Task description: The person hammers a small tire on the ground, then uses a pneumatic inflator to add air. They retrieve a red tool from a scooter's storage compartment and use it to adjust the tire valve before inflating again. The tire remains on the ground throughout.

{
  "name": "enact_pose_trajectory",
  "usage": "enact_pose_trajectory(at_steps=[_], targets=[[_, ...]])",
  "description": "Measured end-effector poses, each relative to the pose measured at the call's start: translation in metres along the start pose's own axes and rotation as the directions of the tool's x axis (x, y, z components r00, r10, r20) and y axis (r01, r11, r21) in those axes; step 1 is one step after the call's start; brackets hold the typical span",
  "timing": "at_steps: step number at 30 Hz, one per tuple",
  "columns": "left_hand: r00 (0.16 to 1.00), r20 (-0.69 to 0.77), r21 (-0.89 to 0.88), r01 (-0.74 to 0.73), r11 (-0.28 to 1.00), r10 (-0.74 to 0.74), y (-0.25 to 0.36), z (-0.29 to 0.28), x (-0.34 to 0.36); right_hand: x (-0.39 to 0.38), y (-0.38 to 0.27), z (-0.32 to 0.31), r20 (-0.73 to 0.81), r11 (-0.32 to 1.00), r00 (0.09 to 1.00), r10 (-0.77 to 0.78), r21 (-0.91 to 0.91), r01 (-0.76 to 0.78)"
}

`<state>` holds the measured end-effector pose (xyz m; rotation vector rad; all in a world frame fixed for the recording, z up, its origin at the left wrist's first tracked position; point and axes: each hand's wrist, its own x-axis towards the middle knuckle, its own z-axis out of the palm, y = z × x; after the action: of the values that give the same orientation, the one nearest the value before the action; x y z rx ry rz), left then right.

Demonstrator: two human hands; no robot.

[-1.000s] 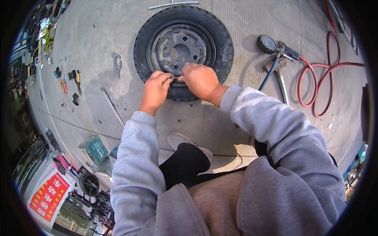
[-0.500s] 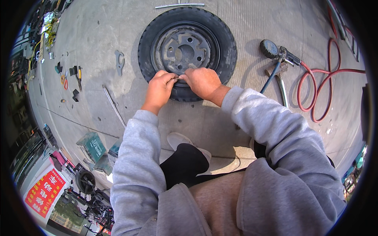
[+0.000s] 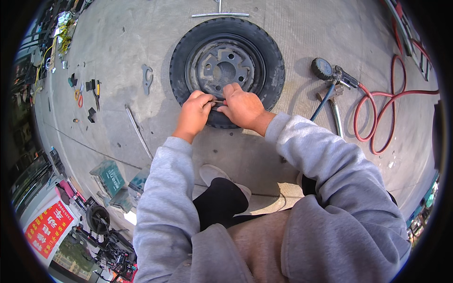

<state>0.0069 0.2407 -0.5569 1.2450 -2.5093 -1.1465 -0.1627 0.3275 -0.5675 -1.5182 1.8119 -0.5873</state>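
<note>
A black knobbly tyre [image 3: 273,61] mounted on a worn grey steel rim [image 3: 225,57] lies flat on the concrete. Both my hands are at its near side, over the edge of the rim. My left hand [image 3: 194,112] is closed in a pinch, and a small thin brownish piece [image 3: 217,101] shows between it and the other hand. My right hand [image 3: 241,107] faces it with bent fingers pressed together around the other end. The fingers hide most of that piece, so whether it is fixed to the rim cannot be seen.
Right of the tyre lies an air gauge [image 3: 322,68] with a red hose [image 3: 361,111]. Leftward are a flat grey metal plate [image 3: 147,79], a metal bar [image 3: 138,131], pliers [image 3: 97,95] and scissors [image 3: 79,96]. A T-shaped bar [image 3: 220,15] lies beyond; a teal box [image 3: 108,177] stands nearer.
The right hand's fingers have shifted and lifted slightly over the rim, and the thin piece between the hands shows more. The whole scene sits a little lower in view.
</note>
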Motion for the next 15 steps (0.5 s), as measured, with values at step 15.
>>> enact_pose_trajectory(at_steps=[15], targets=[[1.0,0.001,-0.007,-0.012,1.0,0.012,-0.0024,0.002,0.0014,0.0007,0.0018,-0.0022,-0.174,0.983,0.969,-0.176,-0.082,0.164]])
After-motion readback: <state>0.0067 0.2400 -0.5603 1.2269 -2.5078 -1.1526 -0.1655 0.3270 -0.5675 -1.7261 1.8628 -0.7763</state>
